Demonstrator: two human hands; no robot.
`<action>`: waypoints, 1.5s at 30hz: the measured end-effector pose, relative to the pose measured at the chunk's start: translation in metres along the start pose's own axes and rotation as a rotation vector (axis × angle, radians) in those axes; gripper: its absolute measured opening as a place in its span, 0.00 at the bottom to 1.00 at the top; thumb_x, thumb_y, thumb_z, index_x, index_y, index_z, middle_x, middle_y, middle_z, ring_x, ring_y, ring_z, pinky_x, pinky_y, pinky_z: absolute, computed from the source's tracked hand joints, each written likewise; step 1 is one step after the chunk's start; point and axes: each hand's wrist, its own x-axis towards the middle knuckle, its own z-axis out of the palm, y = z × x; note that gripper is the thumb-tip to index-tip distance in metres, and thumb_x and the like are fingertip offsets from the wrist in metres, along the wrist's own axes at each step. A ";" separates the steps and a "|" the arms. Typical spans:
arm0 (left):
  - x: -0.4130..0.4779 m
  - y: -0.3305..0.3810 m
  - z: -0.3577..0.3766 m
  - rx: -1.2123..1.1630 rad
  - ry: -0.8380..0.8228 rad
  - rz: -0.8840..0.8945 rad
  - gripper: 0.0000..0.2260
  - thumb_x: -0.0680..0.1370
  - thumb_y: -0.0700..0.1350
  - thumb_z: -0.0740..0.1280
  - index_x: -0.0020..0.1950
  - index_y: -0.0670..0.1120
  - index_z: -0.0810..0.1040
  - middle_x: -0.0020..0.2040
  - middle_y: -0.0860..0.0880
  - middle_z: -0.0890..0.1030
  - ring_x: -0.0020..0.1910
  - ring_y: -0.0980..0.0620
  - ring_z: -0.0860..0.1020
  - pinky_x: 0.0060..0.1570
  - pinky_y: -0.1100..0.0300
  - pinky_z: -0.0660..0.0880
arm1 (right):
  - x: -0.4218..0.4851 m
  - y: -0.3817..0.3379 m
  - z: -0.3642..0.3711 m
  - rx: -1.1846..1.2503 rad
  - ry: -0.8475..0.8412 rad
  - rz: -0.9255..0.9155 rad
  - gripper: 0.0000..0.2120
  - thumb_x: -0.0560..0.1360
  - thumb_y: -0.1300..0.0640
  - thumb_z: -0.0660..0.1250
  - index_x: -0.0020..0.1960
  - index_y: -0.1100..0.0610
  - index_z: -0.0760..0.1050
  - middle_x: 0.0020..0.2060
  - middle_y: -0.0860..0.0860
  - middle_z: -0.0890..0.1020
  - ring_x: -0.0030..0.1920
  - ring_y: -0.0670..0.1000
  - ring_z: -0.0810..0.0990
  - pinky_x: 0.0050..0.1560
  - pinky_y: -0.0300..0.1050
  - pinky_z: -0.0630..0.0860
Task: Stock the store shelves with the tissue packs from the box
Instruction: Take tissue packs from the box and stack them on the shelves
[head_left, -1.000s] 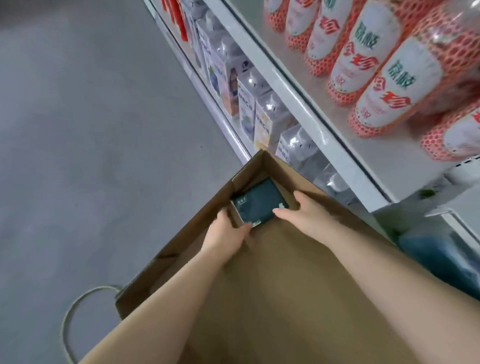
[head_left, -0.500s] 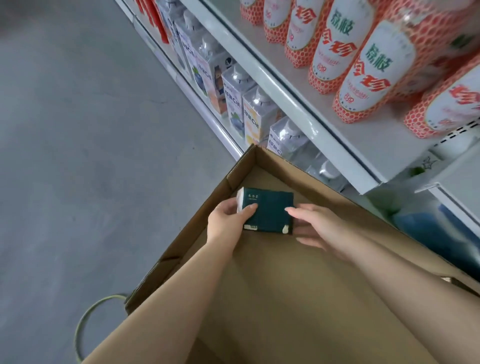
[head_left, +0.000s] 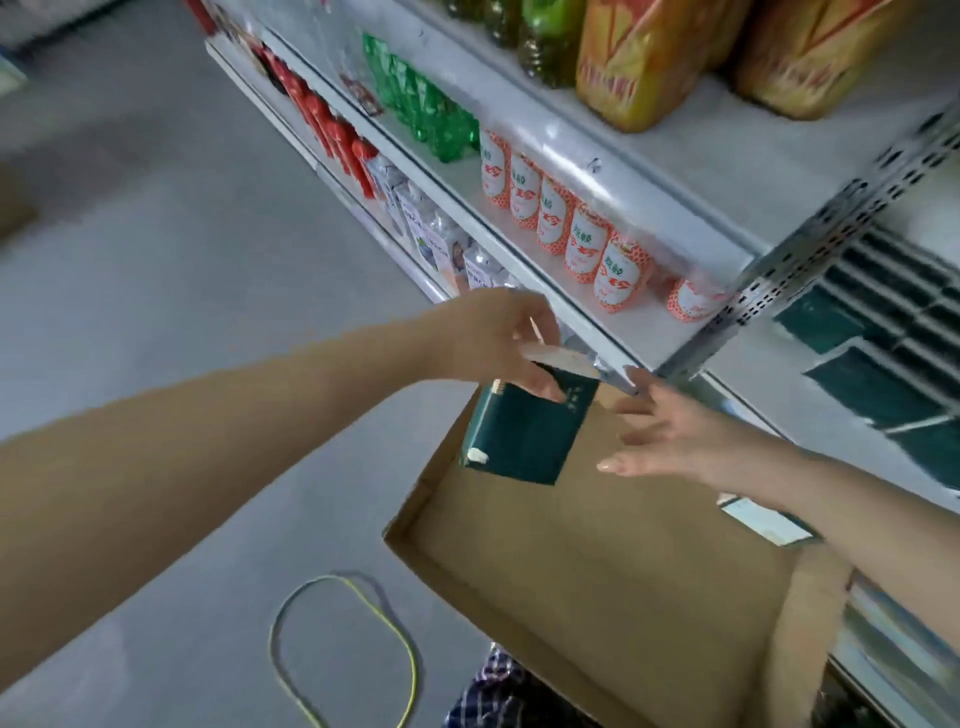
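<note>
dark green tissue pack (head_left: 524, 436) held above the open cardboard box (head_left: 597, 571), left hand (head_left: 496, 335) grip clamped on its top edge; right hand (head_left: 675, 434) just beside it, fingers spread apart, nothing held; similar green packs (head_left: 872, 384) stacked on the right shelf

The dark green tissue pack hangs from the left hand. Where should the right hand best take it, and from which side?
Probably its free right edge, low down, coming from the right. The tissue pack is flat and thin, so thumb and fingers can pinch across its broad faces. The left hand holds the top; the open right hand is beside that edge.
</note>
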 end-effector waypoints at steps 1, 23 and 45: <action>-0.013 0.020 -0.017 0.036 0.000 0.037 0.20 0.66 0.63 0.79 0.52 0.62 0.75 0.49 0.64 0.75 0.47 0.65 0.73 0.41 0.66 0.67 | -0.021 -0.014 -0.002 0.017 0.018 -0.015 0.67 0.51 0.35 0.84 0.79 0.38 0.47 0.61 0.29 0.73 0.57 0.36 0.79 0.66 0.46 0.74; -0.210 0.317 -0.002 -0.476 0.128 0.380 0.37 0.65 0.71 0.72 0.69 0.56 0.71 0.59 0.65 0.77 0.60 0.65 0.77 0.53 0.71 0.74 | -0.416 -0.028 -0.006 0.764 0.689 -0.348 0.24 0.65 0.54 0.76 0.59 0.57 0.79 0.53 0.54 0.86 0.51 0.53 0.86 0.44 0.43 0.82; -0.241 0.662 0.225 -0.521 -0.257 0.730 0.16 0.69 0.54 0.77 0.54 0.49 0.86 0.50 0.52 0.87 0.49 0.57 0.85 0.44 0.70 0.78 | -0.748 0.199 -0.070 0.870 1.418 -0.416 0.28 0.59 0.44 0.80 0.56 0.55 0.83 0.51 0.53 0.86 0.52 0.53 0.85 0.43 0.43 0.81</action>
